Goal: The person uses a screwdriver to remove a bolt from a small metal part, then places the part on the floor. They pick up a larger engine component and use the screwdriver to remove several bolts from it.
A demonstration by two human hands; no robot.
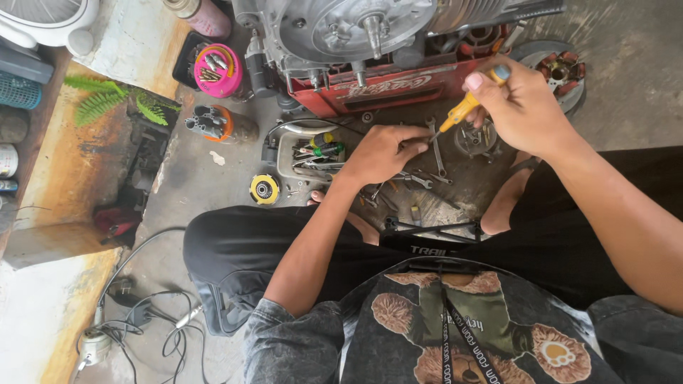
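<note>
The grey cast-metal engine (356,32), its side cover off and a bare shaft showing, sits on a red plastic crate (384,89) on the concrete floor (199,178), just beyond both hands. Judging by the exposed casing, disassembly looks well under way: a round coil plate with copper windings (562,71) already lies apart from the engine, beyond the right hand, and loose parts are spread below the crate. The work in hand seems to be a small piece, so much fitting or stripping likely remains.

A shallow grey metal tray of mixed tools (313,153) lies just left of the left hand. Further left stand a pink round plastic tub of bits (217,70) and a yellow-and-black round disc (265,189). Steel spanners (435,146) lie on the floor between the hands.

The right hand (523,107) is closed round a yellow-handled screwdriver (466,107), thumb pressing its blue end, the blade slanting down toward the left hand. The left hand (380,153) is curled shut over something small at the screwdriver's tip; what it holds is hidden by the fingers.
</note>
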